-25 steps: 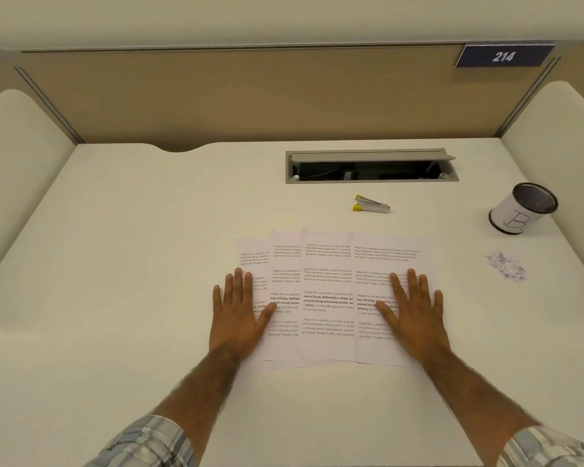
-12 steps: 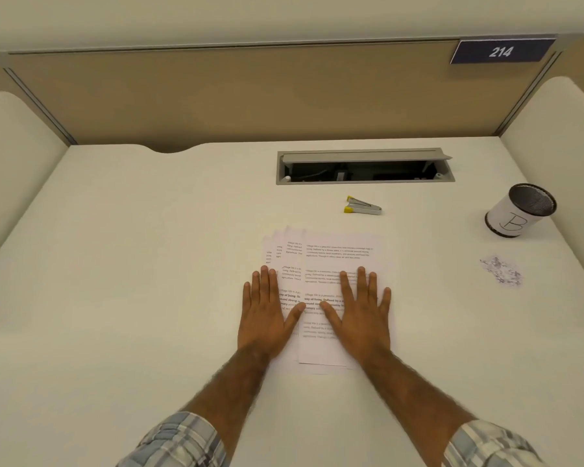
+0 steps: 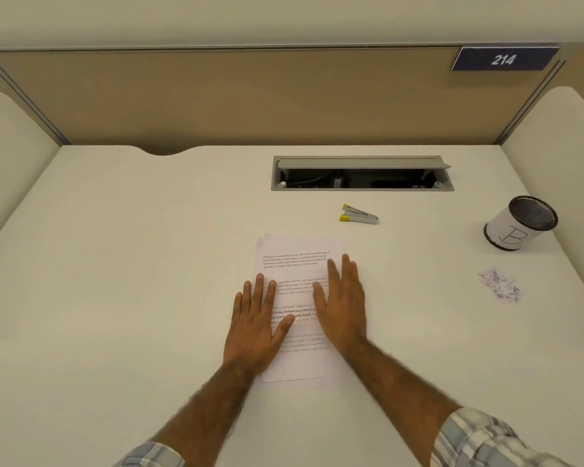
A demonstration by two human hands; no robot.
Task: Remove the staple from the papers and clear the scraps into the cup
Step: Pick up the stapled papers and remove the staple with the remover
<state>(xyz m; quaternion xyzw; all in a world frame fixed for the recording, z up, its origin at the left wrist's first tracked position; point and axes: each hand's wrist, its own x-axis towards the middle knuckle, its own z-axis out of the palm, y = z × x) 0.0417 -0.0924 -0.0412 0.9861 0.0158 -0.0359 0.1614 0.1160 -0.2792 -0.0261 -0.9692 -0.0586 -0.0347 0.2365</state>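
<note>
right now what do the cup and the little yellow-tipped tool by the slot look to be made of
Cup: seemingly dark metal mesh, judging by the fine grid visible inside its rim, wrapped in a matte white paper label with a handwritten B. Staple remover: shiny silver body, likely metal, with yellow tips that look like plastic; too small to be sure.

Desk (image 3: 122,264): white, under both palms.
Cable hatch (image 3: 362,173): lid propped, well beyond fingertips.
Sign (image 3: 503,59): blue, reads 214, far beyond, rightward.
Back panel (image 3: 216,99): tan.
</note>
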